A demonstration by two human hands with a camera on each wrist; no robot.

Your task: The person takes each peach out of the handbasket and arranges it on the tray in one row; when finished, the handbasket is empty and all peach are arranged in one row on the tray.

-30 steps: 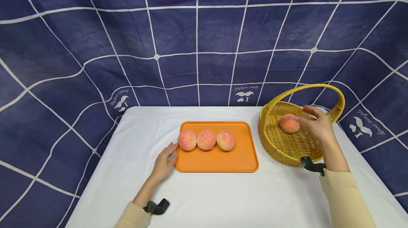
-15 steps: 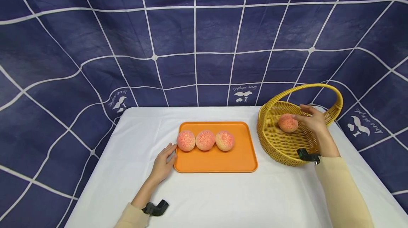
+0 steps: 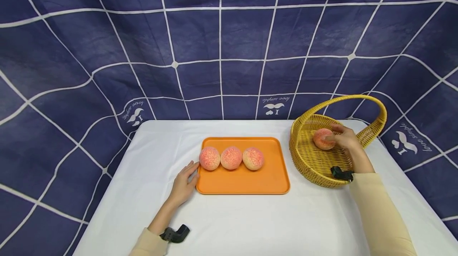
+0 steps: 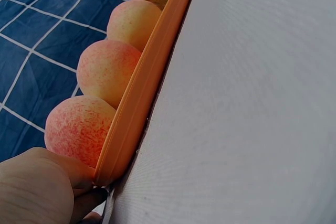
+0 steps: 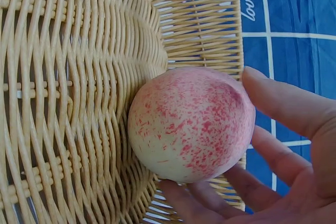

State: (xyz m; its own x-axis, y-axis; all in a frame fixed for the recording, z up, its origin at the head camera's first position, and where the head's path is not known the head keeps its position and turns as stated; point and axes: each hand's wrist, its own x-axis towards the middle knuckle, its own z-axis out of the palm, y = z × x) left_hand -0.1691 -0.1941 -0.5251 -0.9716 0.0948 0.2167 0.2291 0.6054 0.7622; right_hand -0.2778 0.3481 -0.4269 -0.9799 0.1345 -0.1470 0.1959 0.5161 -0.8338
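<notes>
Inside the yellow wicker basket (image 3: 298, 158) at the right, my right hand (image 3: 345, 138) has its thumb and curved fingers round a pink peach (image 3: 323, 138). The right wrist view shows the thumb tip against one side of the peach (image 5: 191, 124), with fingers (image 5: 252, 187) reaching behind and below it. Three more peaches (image 3: 231, 158) sit in a row on the orange tray (image 3: 243, 182). My left hand (image 3: 183, 184) rests at the tray's left edge, fingers extended, close by the leftmost peach. From the left wrist view, its fingers touch the tray rim (image 4: 134, 108).
A white cloth (image 3: 243, 228) covers the table under tray and basket. The basket's tall arched handle (image 3: 343, 97) rises over the right hand. A dark blue checked curtain (image 3: 239, 41) hangs behind the table and at its sides.
My right hand has moved left and down into the basket, and its thumb and fingers have closed round the peach there. The left hand and the tray have stayed still.
</notes>
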